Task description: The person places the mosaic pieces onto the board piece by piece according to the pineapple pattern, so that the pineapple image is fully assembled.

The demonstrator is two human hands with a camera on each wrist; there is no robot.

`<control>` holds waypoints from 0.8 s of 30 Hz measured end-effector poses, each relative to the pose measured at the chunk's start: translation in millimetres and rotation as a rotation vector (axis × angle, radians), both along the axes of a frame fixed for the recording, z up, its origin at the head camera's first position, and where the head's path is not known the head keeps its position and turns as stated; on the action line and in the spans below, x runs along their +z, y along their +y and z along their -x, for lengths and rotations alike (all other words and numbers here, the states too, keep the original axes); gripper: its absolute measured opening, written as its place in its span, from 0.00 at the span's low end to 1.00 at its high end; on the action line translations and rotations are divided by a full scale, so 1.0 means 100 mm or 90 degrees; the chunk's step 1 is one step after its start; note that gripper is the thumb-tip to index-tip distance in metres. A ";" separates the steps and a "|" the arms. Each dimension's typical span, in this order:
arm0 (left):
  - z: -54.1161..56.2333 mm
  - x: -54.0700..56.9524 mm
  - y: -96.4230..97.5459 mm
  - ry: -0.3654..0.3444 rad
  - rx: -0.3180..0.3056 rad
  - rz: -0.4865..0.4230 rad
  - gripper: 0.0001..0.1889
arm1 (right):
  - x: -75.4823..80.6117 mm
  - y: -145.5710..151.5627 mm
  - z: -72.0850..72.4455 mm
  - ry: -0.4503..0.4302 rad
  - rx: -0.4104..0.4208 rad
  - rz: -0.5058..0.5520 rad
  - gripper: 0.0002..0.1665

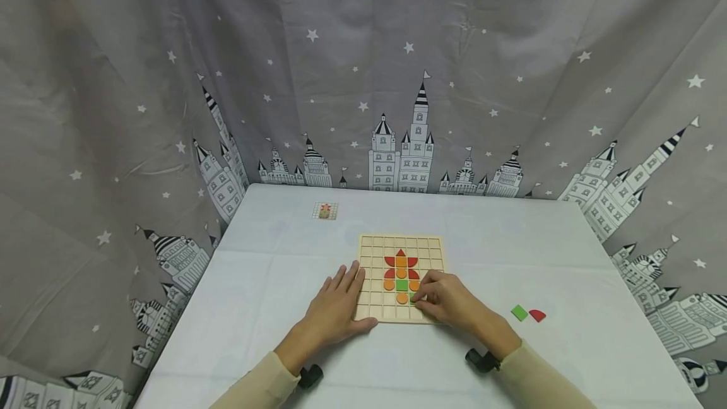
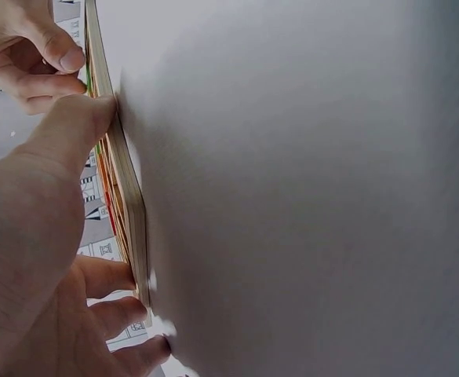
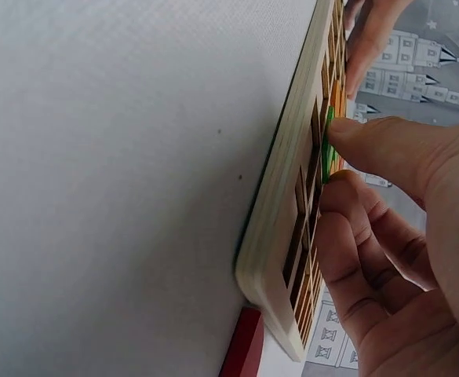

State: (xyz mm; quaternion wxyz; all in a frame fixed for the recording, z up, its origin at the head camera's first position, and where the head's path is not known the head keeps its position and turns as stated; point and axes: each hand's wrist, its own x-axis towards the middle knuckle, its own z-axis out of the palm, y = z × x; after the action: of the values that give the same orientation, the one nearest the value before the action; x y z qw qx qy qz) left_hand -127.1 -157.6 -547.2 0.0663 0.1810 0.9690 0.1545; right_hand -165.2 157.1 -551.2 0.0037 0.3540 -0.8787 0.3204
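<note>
A wooden grid board (image 1: 372, 308) lies on the table with flat pieces set in its squares. Red pieces (image 1: 401, 254) surround an orange square (image 1: 401, 262) at the top, with orange discs (image 1: 402, 298) and a green square (image 1: 402, 285) below. My left hand (image 1: 335, 308) rests along the board's left edge, fingers extended and thumb at the near corner. At the lower right of the pattern, my right hand (image 1: 449, 298) pinches a green piece (image 3: 328, 145) between thumb and fingertip, right at the grid. Its fingers partly hide that piece in the head view.
Right of the board lie a loose green square (image 1: 519, 313) and a red quarter-circle piece (image 1: 536, 315). A small pattern card (image 1: 325, 211) sits near the table's far edge. A grey curtain (image 1: 341, 30) with castles and stars hangs behind the white table (image 1: 272, 226).
</note>
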 end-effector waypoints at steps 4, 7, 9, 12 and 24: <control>0.01 -0.01 0.00 0.001 0.000 0.002 0.60 | 0.00 0.04 -0.01 0.008 -0.002 0.013 0.07; 0.01 -0.01 0.00 0.002 -0.001 0.000 0.60 | 0.02 0.08 -0.01 0.007 -0.014 0.014 0.08; 0.01 -0.01 0.00 0.004 -0.001 -0.002 0.60 | 0.03 0.12 -0.01 0.006 -0.020 0.015 0.08; 0.00 0.00 0.00 0.006 -0.002 -0.004 0.60 | 0.04 0.21 -0.01 0.013 -0.033 0.009 0.09; 0.01 -0.01 0.00 0.013 -0.002 -0.001 0.60 | 0.09 0.72 -0.12 -0.021 -0.137 -0.106 0.24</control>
State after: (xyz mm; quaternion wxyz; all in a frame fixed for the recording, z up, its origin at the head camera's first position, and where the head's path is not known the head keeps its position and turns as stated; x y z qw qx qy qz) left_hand -128.0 -157.7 -548.2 0.0568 0.1839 0.9692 0.1535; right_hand -152.9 228.8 -541.8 -0.0061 0.2515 -0.9350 0.2500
